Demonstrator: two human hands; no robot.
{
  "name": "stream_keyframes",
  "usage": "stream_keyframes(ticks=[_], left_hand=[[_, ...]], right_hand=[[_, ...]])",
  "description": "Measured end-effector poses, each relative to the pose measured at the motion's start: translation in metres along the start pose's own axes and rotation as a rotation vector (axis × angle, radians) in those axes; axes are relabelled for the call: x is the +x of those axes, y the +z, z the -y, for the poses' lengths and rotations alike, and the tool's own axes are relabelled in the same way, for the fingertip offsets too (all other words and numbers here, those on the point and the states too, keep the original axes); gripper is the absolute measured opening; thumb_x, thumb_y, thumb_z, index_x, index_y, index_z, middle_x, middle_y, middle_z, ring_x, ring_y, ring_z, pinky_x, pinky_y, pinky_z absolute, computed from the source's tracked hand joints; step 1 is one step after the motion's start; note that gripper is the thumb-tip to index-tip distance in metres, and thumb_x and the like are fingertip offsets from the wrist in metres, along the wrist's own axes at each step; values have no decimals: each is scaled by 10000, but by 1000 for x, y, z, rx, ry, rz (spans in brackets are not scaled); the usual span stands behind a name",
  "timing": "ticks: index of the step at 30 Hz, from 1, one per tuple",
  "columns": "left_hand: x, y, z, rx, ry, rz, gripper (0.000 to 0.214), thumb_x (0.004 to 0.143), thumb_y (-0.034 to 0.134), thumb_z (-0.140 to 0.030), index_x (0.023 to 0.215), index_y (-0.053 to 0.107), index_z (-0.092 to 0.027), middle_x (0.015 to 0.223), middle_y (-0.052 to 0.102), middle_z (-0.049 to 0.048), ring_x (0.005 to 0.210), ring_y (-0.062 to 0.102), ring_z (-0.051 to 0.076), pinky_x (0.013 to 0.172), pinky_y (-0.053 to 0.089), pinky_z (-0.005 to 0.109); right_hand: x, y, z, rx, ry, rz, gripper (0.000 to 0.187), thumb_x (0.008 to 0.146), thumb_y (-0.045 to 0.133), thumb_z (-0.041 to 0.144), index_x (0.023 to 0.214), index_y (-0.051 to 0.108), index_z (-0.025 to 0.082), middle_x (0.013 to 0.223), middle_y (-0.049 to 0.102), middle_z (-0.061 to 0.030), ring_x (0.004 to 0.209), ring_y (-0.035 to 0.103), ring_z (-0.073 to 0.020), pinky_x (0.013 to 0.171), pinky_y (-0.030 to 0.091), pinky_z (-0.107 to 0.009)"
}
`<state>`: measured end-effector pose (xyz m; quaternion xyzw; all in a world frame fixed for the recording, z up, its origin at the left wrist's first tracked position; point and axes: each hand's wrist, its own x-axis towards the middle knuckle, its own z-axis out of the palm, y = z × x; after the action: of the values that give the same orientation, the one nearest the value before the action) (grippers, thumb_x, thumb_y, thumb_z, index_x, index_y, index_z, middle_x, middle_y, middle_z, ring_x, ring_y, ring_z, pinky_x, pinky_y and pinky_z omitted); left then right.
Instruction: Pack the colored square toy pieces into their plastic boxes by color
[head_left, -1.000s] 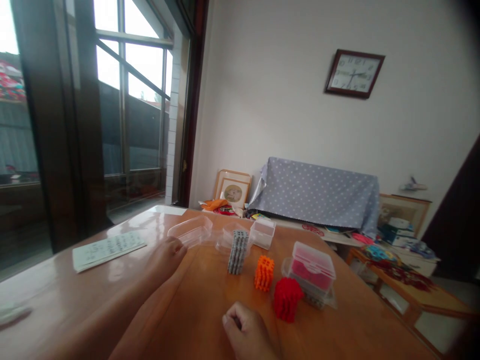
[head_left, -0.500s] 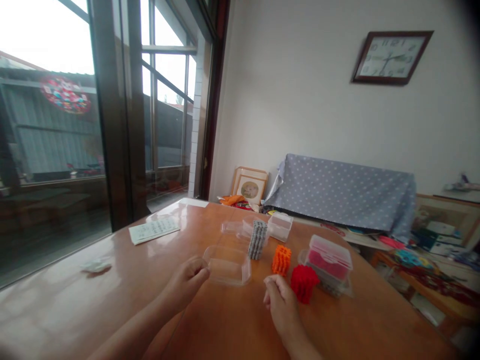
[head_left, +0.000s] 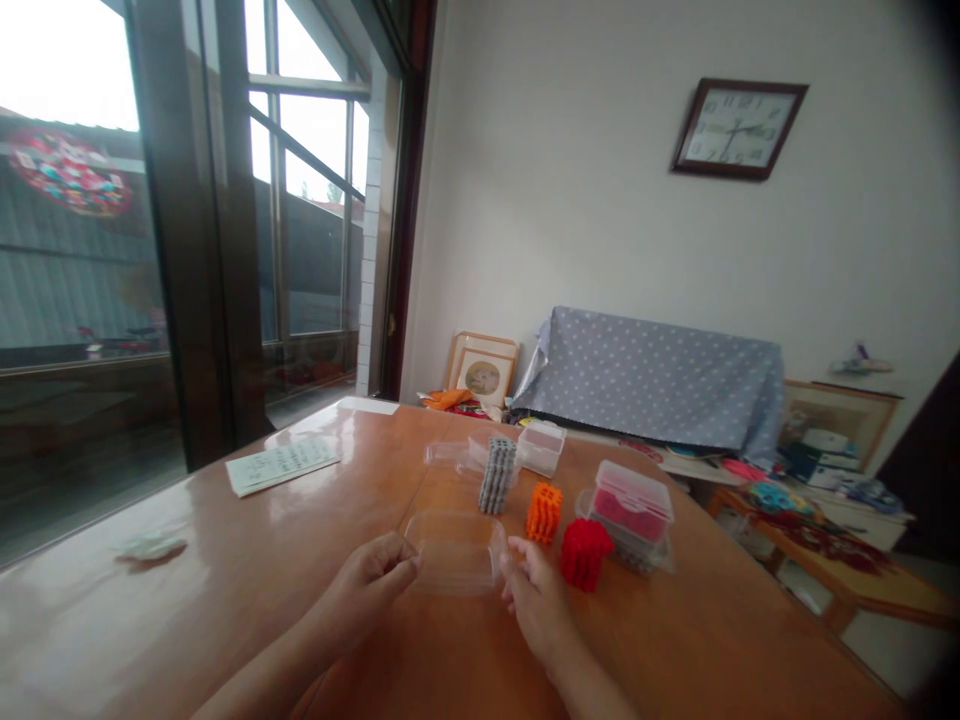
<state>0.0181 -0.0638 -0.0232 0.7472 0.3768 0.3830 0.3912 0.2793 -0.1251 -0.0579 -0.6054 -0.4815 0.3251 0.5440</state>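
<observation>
A clear, shallow plastic container (head_left: 456,570) sits low in front of me on the wooden table. My left hand (head_left: 373,573) is closed, pinching its left rim. On the opposite side, my right hand (head_left: 534,592) has thumb and fingers closed at the right rim. Just beyond the container stands a tall stack of grey interlocking pieces (head_left: 496,476). To the right are a shorter orange stack (head_left: 544,512) and a red stack (head_left: 583,553), the red one close to my right hand but apart from it.
A lidded clear box with pink-red contents (head_left: 634,507) stands at the right, on another clear container. Behind the grey stack are a clear lid (head_left: 450,454) and a small clear box (head_left: 541,447). Paper with writing (head_left: 281,466) and a crumpled pale item (head_left: 150,546) lie left.
My right hand has moved left to the container's right rim. The container has shifted slightly nearer to me, with my left hand still on it. The view has turned a little right.
</observation>
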Motion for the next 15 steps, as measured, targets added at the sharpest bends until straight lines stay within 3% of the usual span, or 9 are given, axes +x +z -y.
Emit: stream_keyframes(ticks=[6, 11, 15], left_hand=[[-5, -2, -3, -67, 37, -24, 386, 934, 572, -525, 751, 584, -186, 753, 604, 3, 696, 545, 154, 665, 443, 255], [-2, -6, 1, -57, -20, -231, 406, 844, 658, -584, 942, 690, -191, 818, 685, 31, 742, 624, 197, 663, 490, 272], [2, -6, 11, -77, -102, -191, 513, 835, 657, -602, 1104, 673, -165, 771, 684, 19, 714, 643, 205, 649, 491, 285]], right_hand=[[2, 2, -5, 15, 32, 13, 598, 891, 558, 662, 1260, 601, 194, 761, 640, 9, 600, 565, -156, 562, 439, -280], [0, 1, -1, 21, 49, 26, 548, 903, 564, 607, 1266, 586, 197, 761, 644, 10, 588, 587, -157, 547, 447, -273], [-3, 1, 6, 54, 98, 49, 503, 895, 582, 533, 1252, 576, 179, 741, 636, 14, 566, 596, -152, 528, 453, -263]])
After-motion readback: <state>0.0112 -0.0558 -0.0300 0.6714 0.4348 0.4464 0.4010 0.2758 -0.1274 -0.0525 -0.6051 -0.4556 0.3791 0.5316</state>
